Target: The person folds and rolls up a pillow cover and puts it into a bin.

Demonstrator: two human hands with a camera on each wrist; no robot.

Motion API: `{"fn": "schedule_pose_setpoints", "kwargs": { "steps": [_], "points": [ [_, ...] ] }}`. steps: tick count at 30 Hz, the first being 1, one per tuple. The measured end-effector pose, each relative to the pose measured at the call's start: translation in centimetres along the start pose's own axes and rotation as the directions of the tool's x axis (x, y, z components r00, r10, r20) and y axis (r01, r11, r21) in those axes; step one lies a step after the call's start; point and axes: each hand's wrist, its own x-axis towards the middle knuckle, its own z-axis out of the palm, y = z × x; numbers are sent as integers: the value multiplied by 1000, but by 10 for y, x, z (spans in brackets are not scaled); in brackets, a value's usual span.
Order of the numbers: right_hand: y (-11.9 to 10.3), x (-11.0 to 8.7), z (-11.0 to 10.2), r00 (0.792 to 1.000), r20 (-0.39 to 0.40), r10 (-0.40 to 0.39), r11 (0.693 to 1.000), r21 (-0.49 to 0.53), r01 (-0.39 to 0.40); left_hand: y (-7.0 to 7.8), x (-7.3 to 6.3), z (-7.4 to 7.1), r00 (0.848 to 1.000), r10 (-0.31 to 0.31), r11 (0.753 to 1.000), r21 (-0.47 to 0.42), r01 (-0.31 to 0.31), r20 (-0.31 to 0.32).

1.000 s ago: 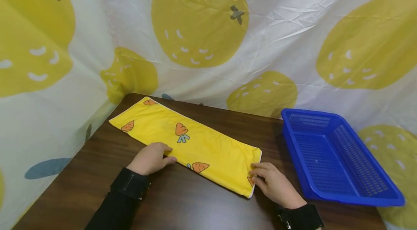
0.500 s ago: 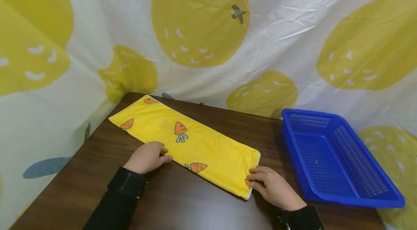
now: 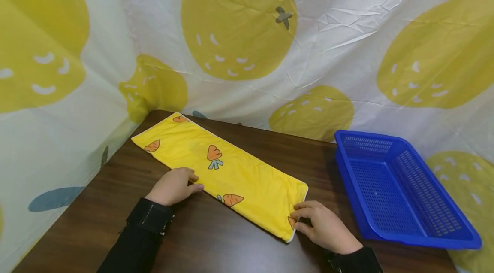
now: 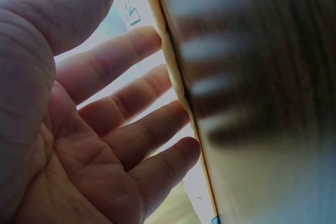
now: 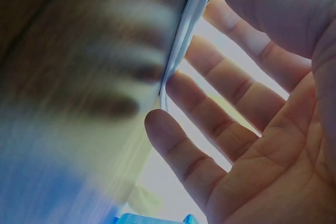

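A folded yellow cloth (image 3: 247, 174) with carrot prints and pale edging lies slantwise on the dark wooden table, as a long flat strip. At the middle of its near edge is my left hand (image 3: 172, 187); in the left wrist view its extended fingers (image 4: 121, 103) touch the cloth's edge, thumb apart from them. My right hand (image 3: 322, 225) is at the right short end, its fingertips on the edge near the front corner. The right wrist view shows these fingers (image 5: 220, 82) nearly straight against the edge, the little finger just off it. Neither hand grips the cloth.
To the right of my right hand stands a blue plastic basket (image 3: 349, 187) with perforated walls. Fabric with a yellow fruit print (image 3: 239, 19) hangs behind and to the left of the table (image 3: 216, 238). The cloth's far-left corner lies near the table's back-left corner.
The right end of the cloth has shifted slightly toward me and to the left, with my right hand moving along with it. My left hand has slid a little left.
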Motion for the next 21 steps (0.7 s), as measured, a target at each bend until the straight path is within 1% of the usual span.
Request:
{"fn": "schedule_pose_setpoints", "kwargs": {
  "steps": [10,21],
  "points": [
    [-5,-1,0,999,33,-2,1000,30,1,-2,-1,0,1000,-15,1000,-27,15,-9],
    [-6,-1,-2,999,34,-9,1000,29,8,-2,0,-1,1000,-17,999,-30,16,-17]
  ]
}}
